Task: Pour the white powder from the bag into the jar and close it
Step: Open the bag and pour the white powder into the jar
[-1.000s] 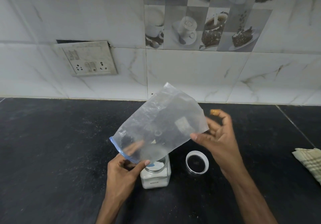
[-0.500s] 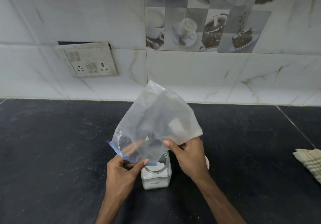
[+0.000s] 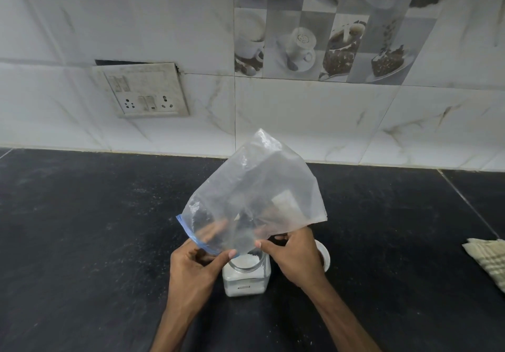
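Because the right hand [image 3: 295, 258] is in front of it, only a white curved bit of the lid [image 3: 324, 256] shows on the desk [image 3: 82, 228], just beside the jar [image 3: 247, 279]. A checked cloth [image 3: 489, 263] is cut off at the right edge. Some fingers look blurry through the bag [image 3: 254, 196], and it is hard to tell if any powder is left in it.

The bag is thin, clear, crinkly plastic with a blue strip along its mouth. It is tipped, mouth down, over the open jar. The left hand [image 3: 194, 267] has its grip pinched on the blue edge. The right hand's grip pinches the bag's low side. The jar is clear and boxy with a round mouth, and white powder [image 3: 246, 262] sits inside. The desk is dark, speckled stone.
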Demonstrator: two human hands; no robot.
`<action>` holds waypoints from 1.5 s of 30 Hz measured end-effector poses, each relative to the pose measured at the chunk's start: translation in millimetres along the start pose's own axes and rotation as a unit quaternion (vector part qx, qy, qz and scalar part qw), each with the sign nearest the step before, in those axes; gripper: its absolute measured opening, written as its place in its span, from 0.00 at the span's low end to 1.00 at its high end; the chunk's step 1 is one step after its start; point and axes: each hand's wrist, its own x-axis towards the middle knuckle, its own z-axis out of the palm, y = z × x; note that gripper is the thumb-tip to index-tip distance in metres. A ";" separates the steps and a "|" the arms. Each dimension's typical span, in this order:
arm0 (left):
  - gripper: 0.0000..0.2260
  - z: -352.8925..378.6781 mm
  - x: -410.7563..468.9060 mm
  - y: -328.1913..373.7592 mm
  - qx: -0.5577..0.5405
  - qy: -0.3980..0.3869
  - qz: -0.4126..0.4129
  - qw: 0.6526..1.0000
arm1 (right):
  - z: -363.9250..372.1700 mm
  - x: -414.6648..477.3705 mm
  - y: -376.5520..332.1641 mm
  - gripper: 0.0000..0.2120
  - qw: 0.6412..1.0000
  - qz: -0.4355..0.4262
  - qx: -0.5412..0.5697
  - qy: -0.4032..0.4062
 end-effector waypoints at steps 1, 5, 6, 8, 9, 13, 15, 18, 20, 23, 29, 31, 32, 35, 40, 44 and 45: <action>0.19 0.5 0.1 -0.3 0.002 0.001 0.003 1.000 | 1.7 -0.7 -1.4 0.17 1.000 0.003 0.016 0.016; 0.18 0.8 0.3 0.6 0.011 0.008 0.009 1.000 | 5.2 -0.8 -0.1 0.19 0.994 0.020 0.092 0.058; 0.18 0.6 0.3 1.0 0.009 0.008 0.011 1.000 | 5.8 -0.1 1.4 0.19 0.996 0.008 0.079 0.050; 0.19 -0.2 0.8 0.7 0.005 0.005 0.010 1.000 | 5.5 -0.2 -0.8 0.22 0.999 -0.015 0.036 0.036; 0.20 -0.5 1.2 0.6 0.004 0.004 0.009 1.000 | 4.1 -0.6 -2.7 0.24 0.999 -0.013 0.034 0.040; 0.20 -1.7 1.7 -2.3 0.003 0.007 0.010 1.000 | 1.0 -1.5 3.9 0.22 0.995 0.016 0.081 0.060; 0.21 -1.4 1.3 -2.7 -0.001 0.001 0.010 1.000 | 1.6 -1.4 3.9 0.22 0.995 0.022 0.085 0.053; 0.23 -1.1 1.1 -2.1 -0.003 -0.006 0.015 1.000 | 0.4 -0.2 -3.3 0.22 0.998 -0.011 0.030 0.045; 0.20 -1.7 1.4 -2.7 0.002 -0.002 0.018 1.000 | -0.2 -0.2 -1.6 0.23 0.997 -0.008 0.048 0.060; 0.16 -3.4 3.1 -5.6 0.016 0.011 0.030 0.999 | 0.2 -3.9 -2.7 0.22 0.993 0.052 0.093 0.047; 0.16 -5.6 8.5 9.2 0.011 0.009 0.075 0.997 | -13.3 -4.9 -8.9 0.21 0.998 0.054 0.013 0.021; 0.18 -10.0 11.6 20.3 0.014 0.013 0.104 0.994 | -27.7 -8.6 -10.6 0.29 0.997 0.059 0.040 0.031; 0.19 -12.8 13.2 26.2 0.018 0.015 0.117 0.993 | -36.7 -10.4 -12.0 0.35 0.996 0.042 0.070 0.045; 0.23 -24.0 16.7 49.3 0.045 0.015 0.166 0.985 | -75.5 -13.6 -25.4 0.50 0.984 -0.045 0.152 0.085; 0.20 -45.3 22.6 94.2 0.069 -0.012 0.260 0.963 | -137.0 -23.4 -88.3 0.40 0.964 -0.223 0.096 0.111; 0.07 -50.4 26.7 112.9 0.109 -0.024 0.294 0.949 | -120.9 -25.1 -129.1 0.39 0.954 -0.259 -0.123 0.085; 0.08 -50.4 27.5 117.6 0.122 -0.026 0.304 0.944 | -111.3 -24.6 -132.5 0.39 0.946 -0.257 -0.177 0.086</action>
